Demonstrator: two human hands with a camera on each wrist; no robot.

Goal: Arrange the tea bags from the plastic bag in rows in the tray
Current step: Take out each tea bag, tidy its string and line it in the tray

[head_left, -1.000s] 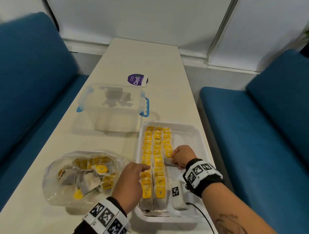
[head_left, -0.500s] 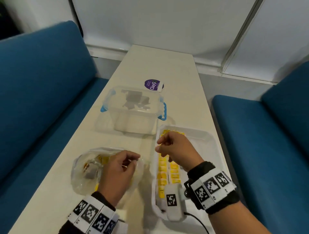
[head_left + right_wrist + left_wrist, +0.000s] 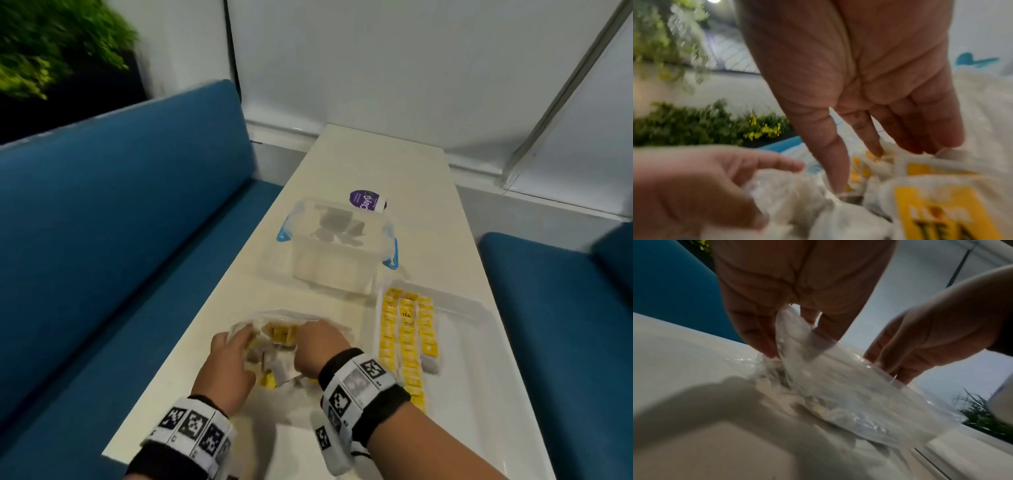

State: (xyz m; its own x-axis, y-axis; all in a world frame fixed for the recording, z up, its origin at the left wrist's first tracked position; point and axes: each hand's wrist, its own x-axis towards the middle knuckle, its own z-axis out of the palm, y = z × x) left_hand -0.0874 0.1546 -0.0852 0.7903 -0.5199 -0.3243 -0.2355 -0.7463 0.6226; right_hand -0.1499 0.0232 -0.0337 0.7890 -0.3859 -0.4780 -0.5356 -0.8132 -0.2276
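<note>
The clear plastic bag (image 3: 263, 320) lies on the white table near me, with several yellow-labelled tea bags (image 3: 282, 334) loose inside. My left hand (image 3: 236, 342) pinches the bag's film at its left edge; the left wrist view shows the bag (image 3: 849, 394) pulled up between the fingers of the left hand (image 3: 793, 337). Straight fingers of my right hand (image 3: 315, 342) reach into the bag's mouth. In the right wrist view the right hand (image 3: 859, 168) is over a tea bag (image 3: 937, 211) and holds nothing. To the right, the white tray (image 3: 486, 315) holds three rows of tea bags (image 3: 407, 342).
A clear lidded box with blue clips (image 3: 335, 250) stands behind the bag and the tray. A purple-labelled tub (image 3: 366, 201) lies beyond it. Blue sofas (image 3: 120, 240) flank the narrow table on both sides. A white marker device (image 3: 329, 442) hangs below my right wrist.
My right hand has left the tray and moved left into the bag. My left hand has shifted from the tray's edge to the bag and taken hold of its film.
</note>
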